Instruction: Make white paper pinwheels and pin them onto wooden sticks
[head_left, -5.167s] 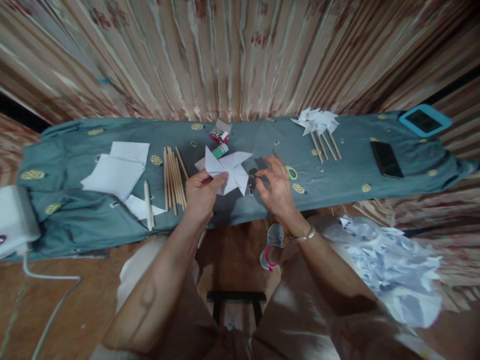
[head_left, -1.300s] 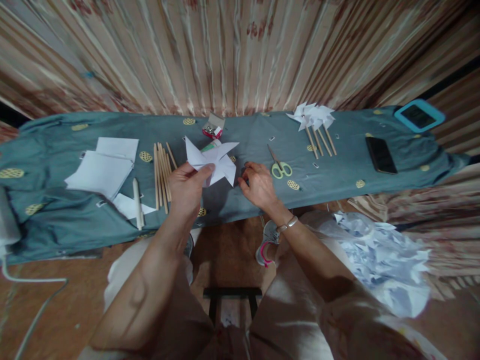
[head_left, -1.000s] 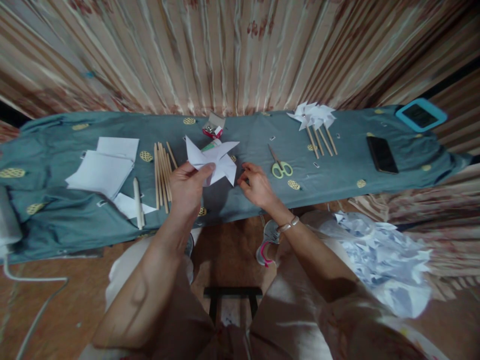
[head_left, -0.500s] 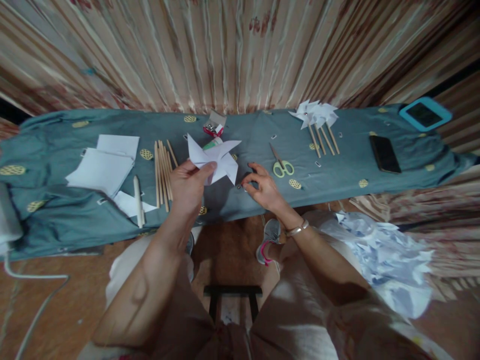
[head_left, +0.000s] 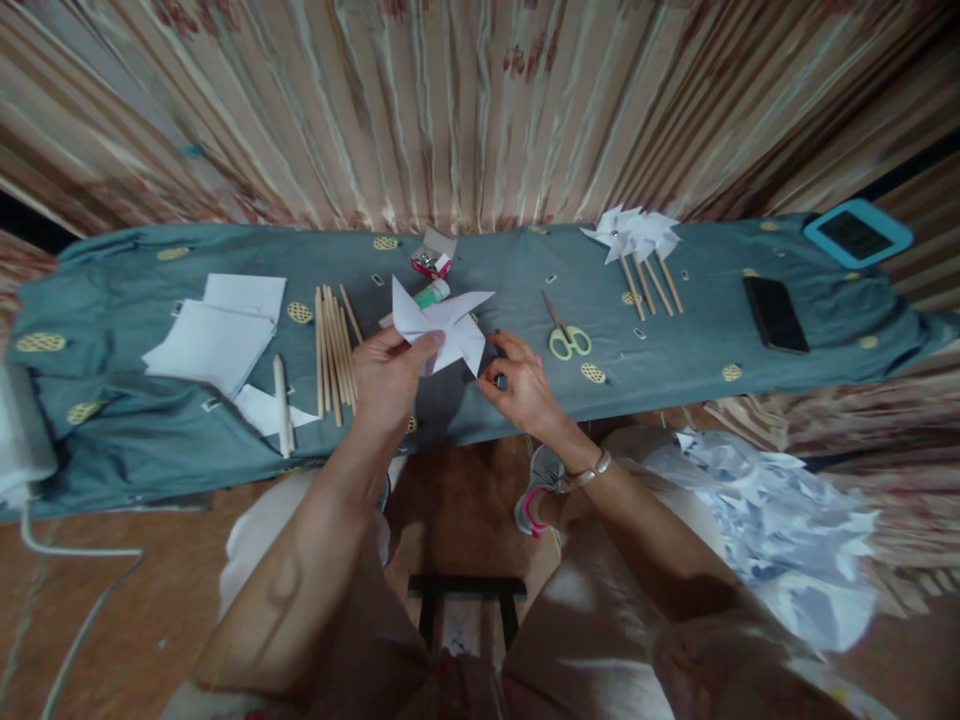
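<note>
My left hand (head_left: 391,368) pinches a folded white paper pinwheel (head_left: 456,328) between thumb and fingers, held above the table. Just right of the pinwheel is my right hand (head_left: 520,385), its thumb and index fingertip pressed together close to the pinwheel's lower right point. Whatever sits in that pinch is too small to make out. Behind the pinwheel lie a glue stick (head_left: 432,293) and a small open box of metal pins (head_left: 433,258). Several wooden sticks (head_left: 327,345) lie beside my left hand. Green-handled scissors (head_left: 568,338) rest to the right of my right hand.
White paper sheets (head_left: 214,345) and a whitish pen-like tool (head_left: 282,405) lie at left. Finished pinwheels on sticks (head_left: 634,235), a phone (head_left: 776,313) and a blue-framed tablet (head_left: 859,232) are at right. A bag of paper pieces (head_left: 780,540) stands below the table's right side.
My right hand's thumb and index finger have closed into a pinch and lifted from the cloth by the small pins. The view has shifted slightly; my left hand still holds the pinwheel.
</note>
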